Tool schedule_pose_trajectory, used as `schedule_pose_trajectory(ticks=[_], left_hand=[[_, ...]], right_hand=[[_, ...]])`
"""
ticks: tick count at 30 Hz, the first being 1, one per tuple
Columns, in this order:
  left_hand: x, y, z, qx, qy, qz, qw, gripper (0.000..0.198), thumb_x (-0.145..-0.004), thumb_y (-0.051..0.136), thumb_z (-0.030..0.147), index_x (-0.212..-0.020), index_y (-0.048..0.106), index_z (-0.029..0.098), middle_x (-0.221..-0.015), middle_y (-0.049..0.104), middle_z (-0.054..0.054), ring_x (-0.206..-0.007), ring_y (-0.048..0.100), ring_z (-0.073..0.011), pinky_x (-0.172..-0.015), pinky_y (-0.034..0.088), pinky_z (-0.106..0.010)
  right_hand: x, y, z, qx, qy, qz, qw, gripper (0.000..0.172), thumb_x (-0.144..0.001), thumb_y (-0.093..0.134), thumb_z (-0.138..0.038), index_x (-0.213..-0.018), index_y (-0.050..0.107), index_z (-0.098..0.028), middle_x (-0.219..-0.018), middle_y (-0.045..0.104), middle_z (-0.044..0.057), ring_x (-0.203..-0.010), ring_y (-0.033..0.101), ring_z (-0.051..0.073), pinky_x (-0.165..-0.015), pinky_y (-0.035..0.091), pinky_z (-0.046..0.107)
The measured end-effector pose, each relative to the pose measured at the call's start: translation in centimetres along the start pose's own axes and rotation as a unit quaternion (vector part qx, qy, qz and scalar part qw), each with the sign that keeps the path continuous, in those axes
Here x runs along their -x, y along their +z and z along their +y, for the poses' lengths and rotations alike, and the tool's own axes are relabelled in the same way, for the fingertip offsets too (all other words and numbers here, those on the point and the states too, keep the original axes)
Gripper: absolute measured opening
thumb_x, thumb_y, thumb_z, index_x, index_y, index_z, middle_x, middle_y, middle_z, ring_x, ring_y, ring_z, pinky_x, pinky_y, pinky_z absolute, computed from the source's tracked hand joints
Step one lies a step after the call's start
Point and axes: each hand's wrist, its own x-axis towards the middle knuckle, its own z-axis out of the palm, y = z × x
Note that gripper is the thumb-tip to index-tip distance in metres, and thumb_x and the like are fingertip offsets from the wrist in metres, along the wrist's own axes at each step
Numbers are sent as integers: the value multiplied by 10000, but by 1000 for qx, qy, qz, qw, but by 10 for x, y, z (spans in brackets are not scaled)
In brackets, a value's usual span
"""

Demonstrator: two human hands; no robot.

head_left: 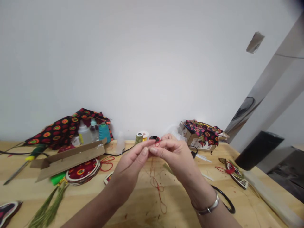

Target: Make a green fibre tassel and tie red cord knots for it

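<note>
Here, the fingertips (pixel 152 149) of the left hand (pixel 129 171) and the right hand (pixel 174 155) are pressed closely together, and a small black-and-red rounded piece (pixel 155 138) is pinched between them, held in the air above a pale wooden workbench (pixel 140 212). A thin red thread (pixel 156 190) is seen hanging in loose loops onto the bench below. A silver link bracelet (pixel 206 205) is worn on the right wrist, with a black rubber ring (pixel 225 199) lying just beside it. Behind the hands stands an olive-green thread spool (pixel 139 138). Farther left are a teal thread cone (pixel 104 132), a brown cardboard box lid (pixel 67 160), and stacked round red patterned discs (pixel 82 171).
</note>
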Motion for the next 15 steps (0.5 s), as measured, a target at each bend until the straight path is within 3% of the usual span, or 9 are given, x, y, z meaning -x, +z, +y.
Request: schedule_pose_trajectory(ticks=[3, 5, 7, 10, 15], left_hand=[[14, -3, -17, 38, -51, -18, 998, 235, -871, 479, 333, -976, 648, 206, -704, 577, -6, -644, 479, -123, -639, 409, -253], [21, -5, -26, 47, -79, -20, 996, 235, -862, 496, 339, -800, 650, 174, -639, 499, 12, -570, 386, -97, -539, 345, -224], [25, -7, -34, 57, -98, -13, 993, 252, -845, 525, 342, -707, 626, 157, -598, 442, 27, -540, 339, -85, -493, 294, -212], [28, -9, -41, 64, -124, 8, 990, 218, -819, 564, 336, -715, 622, 153, -540, 388, 54, -486, 291, -66, -444, 235, -198], [33, -12, -46, 31, -182, 18, 983, 206, -773, 614, 346, -704, 610, 152, -497, 425, 63, -407, 268, -36, -385, 168, -175]], right_hand=[[9, 9, 7, 17, 16, -14, 1000, 175, -652, 685, -225, -483, 650, -201, -563, 433, -20, -702, 429, 144, -689, 379, 286], [13, 13, 15, 9, 31, -14, 999, 175, -637, 694, -223, -473, 641, -197, -568, 428, -21, -700, 429, 145, -692, 375, 288], [18, 16, 25, -4, 44, -13, 999, 167, -630, 699, -223, -478, 636, -193, -584, 440, -20, -704, 437, 144, -692, 376, 286], [23, 19, 38, -9, 61, -3, 998, 131, -617, 705, -220, -508, 639, -190, -619, 469, -19, -699, 449, 138, -682, 380, 277], [28, 23, 47, 20, 85, -5, 996, 127, -633, 696, -190, -517, 645, -182, -595, 481, -24, -687, 462, 133, -683, 383, 257]])
